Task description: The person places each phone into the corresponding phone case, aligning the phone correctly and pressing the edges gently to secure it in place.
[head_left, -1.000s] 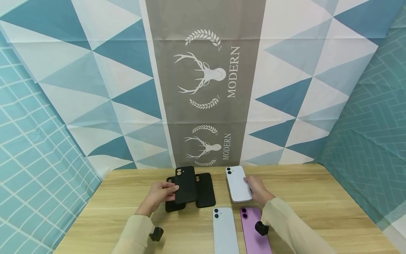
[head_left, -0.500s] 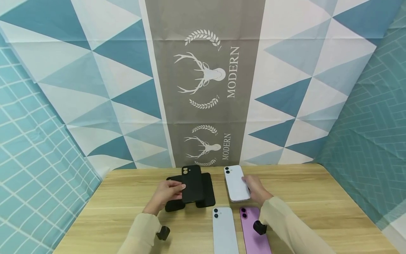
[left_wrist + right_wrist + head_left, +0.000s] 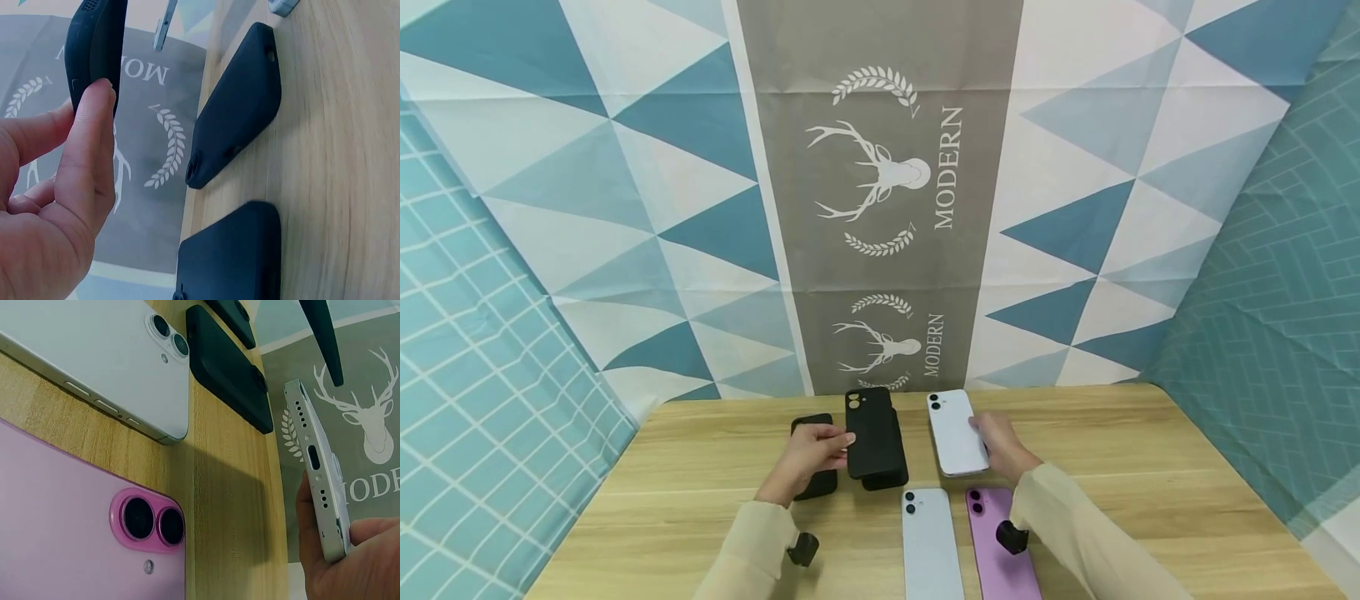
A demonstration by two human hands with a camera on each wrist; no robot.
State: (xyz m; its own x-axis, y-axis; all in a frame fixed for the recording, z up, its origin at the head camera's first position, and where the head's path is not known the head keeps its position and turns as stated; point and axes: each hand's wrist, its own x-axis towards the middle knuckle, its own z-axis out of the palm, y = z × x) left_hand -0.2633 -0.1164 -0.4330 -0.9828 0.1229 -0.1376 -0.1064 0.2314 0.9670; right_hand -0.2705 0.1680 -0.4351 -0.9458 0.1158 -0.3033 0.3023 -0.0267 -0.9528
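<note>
— At the left hand (image 3: 808,460), what do the fingers (image 3: 87,144) hold?
— They pinch a matte black rubbery phone case (image 3: 871,432), raised off the wooden tabletop (image 3: 1150,492) above two more black phone cases (image 3: 237,112).
— And the right hand (image 3: 1003,446)?
— Its fingers are curled round the edge of a pale white slab phone (image 3: 957,432), lifted clear. Near it, a light blue phone (image 3: 931,546) and a pink phone (image 3: 1000,554) lie flat, side by side.
</note>
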